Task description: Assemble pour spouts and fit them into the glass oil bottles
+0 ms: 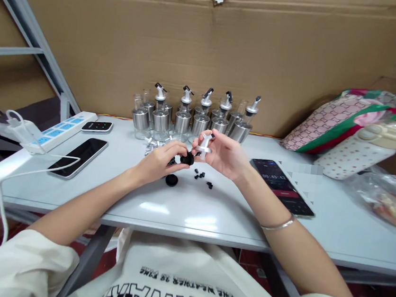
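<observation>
Over the middle of the table, my left hand [158, 163] is closed on a black ribbed stopper [187, 158]. Just to its right, my right hand [224, 154] grips a white and silver pourer spout [204, 145] with a small black flap at its top. The stopper and the spout's lower end are close together; I cannot tell whether they touch. Below the hands lie several small black caps [200, 174] and a round black piece [171, 180]. Behind my left hand sits a pile of silver spouts [153, 144], partly hidden by the fingers.
Glass bottles with steel sleeves [182, 122] stand in rows at the back, several topped with spouts. To the left are a power strip [62, 128] and a phone [79, 156]. At right lie another phone [283, 187], a dotted flask [358, 150], a patterned bag [330, 120] and a plastic bag [388, 199].
</observation>
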`<action>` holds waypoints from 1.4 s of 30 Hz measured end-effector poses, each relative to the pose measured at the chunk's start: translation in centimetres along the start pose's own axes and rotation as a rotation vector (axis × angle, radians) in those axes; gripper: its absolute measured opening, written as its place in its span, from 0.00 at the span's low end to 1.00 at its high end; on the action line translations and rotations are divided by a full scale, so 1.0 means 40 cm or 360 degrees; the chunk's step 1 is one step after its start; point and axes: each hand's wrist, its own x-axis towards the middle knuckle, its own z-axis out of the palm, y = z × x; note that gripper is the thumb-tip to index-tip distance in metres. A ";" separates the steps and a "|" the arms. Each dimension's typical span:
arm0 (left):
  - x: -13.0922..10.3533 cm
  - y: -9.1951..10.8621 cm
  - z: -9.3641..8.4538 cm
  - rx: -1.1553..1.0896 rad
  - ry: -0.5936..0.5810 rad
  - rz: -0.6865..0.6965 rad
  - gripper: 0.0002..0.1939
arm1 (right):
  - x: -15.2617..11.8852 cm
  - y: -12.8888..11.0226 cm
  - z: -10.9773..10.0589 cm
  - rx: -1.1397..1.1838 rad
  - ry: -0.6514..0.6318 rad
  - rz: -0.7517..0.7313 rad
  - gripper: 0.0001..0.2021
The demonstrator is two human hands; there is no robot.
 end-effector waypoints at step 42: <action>-0.002 -0.001 -0.003 0.0243 0.0026 0.0056 0.04 | 0.006 0.003 -0.013 -0.0297 0.0079 -0.0388 0.11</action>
